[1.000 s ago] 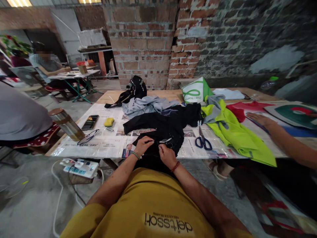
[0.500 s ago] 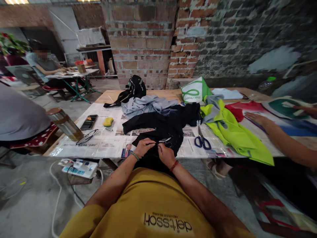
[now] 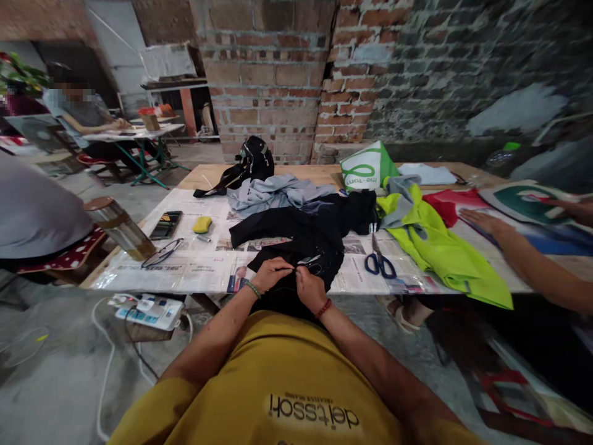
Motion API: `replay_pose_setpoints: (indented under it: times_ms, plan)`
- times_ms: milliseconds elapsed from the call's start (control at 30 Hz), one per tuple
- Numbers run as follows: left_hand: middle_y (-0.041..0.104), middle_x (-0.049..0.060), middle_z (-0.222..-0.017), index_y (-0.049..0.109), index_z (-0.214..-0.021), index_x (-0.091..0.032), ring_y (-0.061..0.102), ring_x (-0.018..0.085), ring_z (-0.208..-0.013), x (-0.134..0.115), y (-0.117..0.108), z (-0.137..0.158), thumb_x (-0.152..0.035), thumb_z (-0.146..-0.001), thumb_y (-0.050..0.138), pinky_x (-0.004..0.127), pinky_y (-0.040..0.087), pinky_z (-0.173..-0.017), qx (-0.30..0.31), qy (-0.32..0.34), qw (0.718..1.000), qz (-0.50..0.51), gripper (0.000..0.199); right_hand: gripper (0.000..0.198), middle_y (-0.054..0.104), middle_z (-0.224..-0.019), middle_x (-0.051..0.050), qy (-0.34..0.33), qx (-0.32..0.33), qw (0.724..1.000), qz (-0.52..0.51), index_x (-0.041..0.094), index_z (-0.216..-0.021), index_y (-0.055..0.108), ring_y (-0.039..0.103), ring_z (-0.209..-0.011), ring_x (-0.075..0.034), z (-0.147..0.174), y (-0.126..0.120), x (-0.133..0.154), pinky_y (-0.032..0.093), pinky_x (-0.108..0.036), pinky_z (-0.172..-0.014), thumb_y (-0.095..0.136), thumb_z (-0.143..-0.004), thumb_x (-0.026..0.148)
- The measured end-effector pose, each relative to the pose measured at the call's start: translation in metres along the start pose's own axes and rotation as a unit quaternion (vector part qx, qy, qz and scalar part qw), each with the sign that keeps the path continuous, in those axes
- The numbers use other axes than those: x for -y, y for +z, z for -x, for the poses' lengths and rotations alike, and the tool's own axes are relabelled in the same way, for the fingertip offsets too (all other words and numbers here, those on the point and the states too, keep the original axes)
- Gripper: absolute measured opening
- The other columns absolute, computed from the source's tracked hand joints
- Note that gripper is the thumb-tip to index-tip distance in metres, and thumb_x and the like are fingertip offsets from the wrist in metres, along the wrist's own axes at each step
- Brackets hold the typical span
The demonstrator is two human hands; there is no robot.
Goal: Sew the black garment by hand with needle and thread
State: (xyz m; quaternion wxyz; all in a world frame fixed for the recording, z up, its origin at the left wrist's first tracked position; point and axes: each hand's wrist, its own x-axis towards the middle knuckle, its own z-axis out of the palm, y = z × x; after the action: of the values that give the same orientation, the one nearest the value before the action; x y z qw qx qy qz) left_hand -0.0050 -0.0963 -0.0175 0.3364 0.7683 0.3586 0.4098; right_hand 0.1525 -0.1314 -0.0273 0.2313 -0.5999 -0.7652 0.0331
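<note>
A black garment point(image 3: 296, 230) lies crumpled across the near middle of the table, its near part under both hands. My left hand point(image 3: 273, 275) is closed in a pinch on the dark cloth. Close beside it, my right hand point(image 3: 310, 289) pinches the same cloth, and the two sets of fingertips nearly meet. Just above my right hand is a small shiny metal thing with dark loops point(image 3: 315, 264), like little scissors; whether the hand touches it I cannot tell. Blue-handled scissors point(image 3: 380, 264) rest to the right, apart from the hands.
Newspaper under clear plastic covers the table point(image 3: 194, 275). Left are a flask point(image 3: 121, 230), phone point(image 3: 167, 225), glasses point(image 3: 162, 253) and yellow sponge point(image 3: 202, 224). Behind lie grey cloth point(image 3: 278, 193) and a black bag point(image 3: 254, 159). Right, a neon-yellow garment point(image 3: 440, 247) and a co-worker's hand point(image 3: 484, 222) near an iron point(image 3: 523, 203).
My hands stay at the same spot on the black garment with only slight finger movement. The metal thing by my right hand shows more clearly. The co-worker's iron has shifted slightly left.
</note>
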Motion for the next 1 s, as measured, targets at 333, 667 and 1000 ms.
replay_pose_setpoints:
  times_ms: [333, 667, 1000]
  plan:
    - [0.065, 0.005, -0.083, 0.069, -0.089, -0.017, 0.059, 0.015, -0.078, -0.005, 0.002, 0.002, -0.025, -0.073, 0.064, 0.026, 0.046, -0.075, -0.031, -0.026, 0.998, -0.053, 0.018, 0.027, 0.068, -0.087, -0.009, 0.001, -0.023, 0.998, -0.067, 0.016, -0.102, 0.053, 0.064, -0.073, -0.019, -0.002, 0.001, -0.002, 0.041, -0.025, -0.063, 0.031, -0.087, 0.019]
    - [0.064, 0.004, -0.075, 0.071, -0.088, -0.019, 0.057, 0.013, -0.070, 0.005, 0.008, 0.003, -0.019, -0.079, 0.055, 0.024, 0.046, -0.069, 0.003, 0.021, 0.994, -0.109, 0.018, 0.019, 0.065, -0.087, -0.008, 0.011, -0.048, 0.986, -0.159, 0.017, -0.098, 0.050, 0.062, -0.074, -0.019, -0.008, -0.005, -0.002, 0.042, -0.026, -0.063, 0.036, -0.084, 0.020]
    - [0.065, 0.005, -0.075, 0.070, -0.094, -0.016, 0.057, 0.012, -0.067, 0.007, 0.009, 0.005, -0.016, -0.080, 0.054, 0.022, 0.047, -0.064, -0.050, 0.047, 0.995, -0.066, 0.022, 0.026, 0.062, -0.087, -0.008, -0.012, -0.209, 0.963, -0.172, 0.017, -0.091, 0.060, 0.057, -0.080, -0.017, -0.019, -0.039, -0.021, 0.043, -0.028, -0.073, 0.037, -0.089, 0.030]
